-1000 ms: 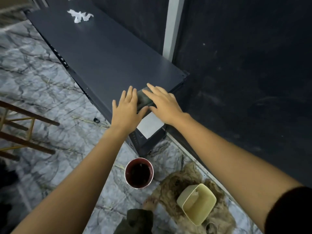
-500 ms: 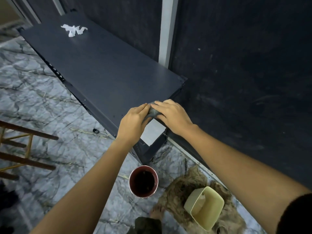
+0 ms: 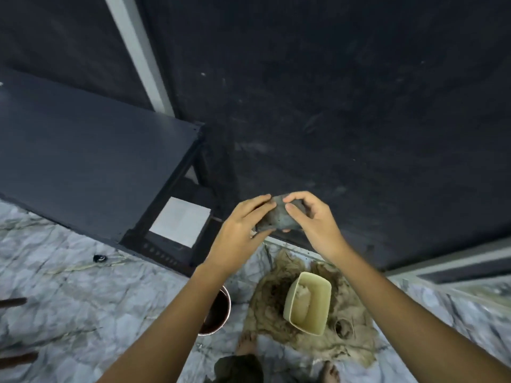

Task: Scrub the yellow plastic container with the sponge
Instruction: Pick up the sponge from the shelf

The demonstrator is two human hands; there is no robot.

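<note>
Grey sponge (image 3: 278, 218): squeezed between both hands, up in the air.
Left hand (image 3: 237, 236): fingers (image 3: 255, 204) curl over the sponge's left end.
Right hand (image 3: 315, 222): fingers (image 3: 293, 197) pinch the sponge's right end.
Yellow container (image 3: 308, 302): well below the fingers, open side up, on a brown rag (image 3: 276, 308) on the floor.
Red cup (image 3: 218, 313): under the left arm, beside the rag.
Dark desk (image 3: 83, 167): off to the left of the fingers.
</note>
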